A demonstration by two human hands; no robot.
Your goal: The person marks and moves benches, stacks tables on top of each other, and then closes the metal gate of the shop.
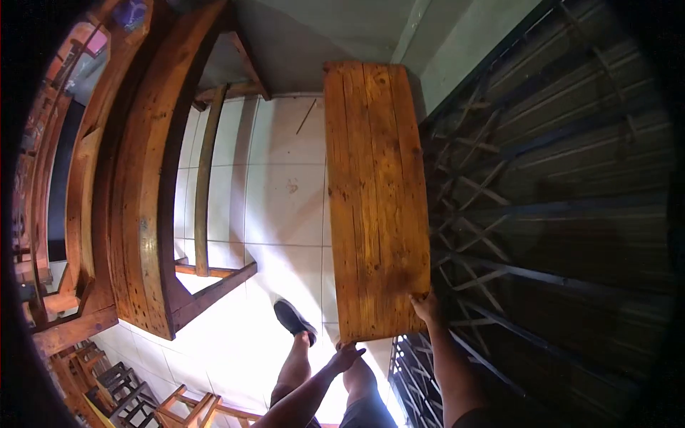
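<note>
A long wooden bench (374,192) with a varnished plank top stretches away from me beside a metal folding gate. My right hand (427,308) grips its right edge near the closest corner, thumb on top and the other fingers hidden below. At the near end, my left hand (348,355) is closed at the left corner, its fingers partly out of sight under the edge. The bench's legs are hidden beneath the top.
A wooden bench seat (146,178) with a lower rail runs along the left. The dark folding gate (542,207) lines the right side. A grey wall (314,36) closes the far end. Wooden stools (187,406) stand at lower left, and a thin stick (306,116) lies on the tiled floor (285,200).
</note>
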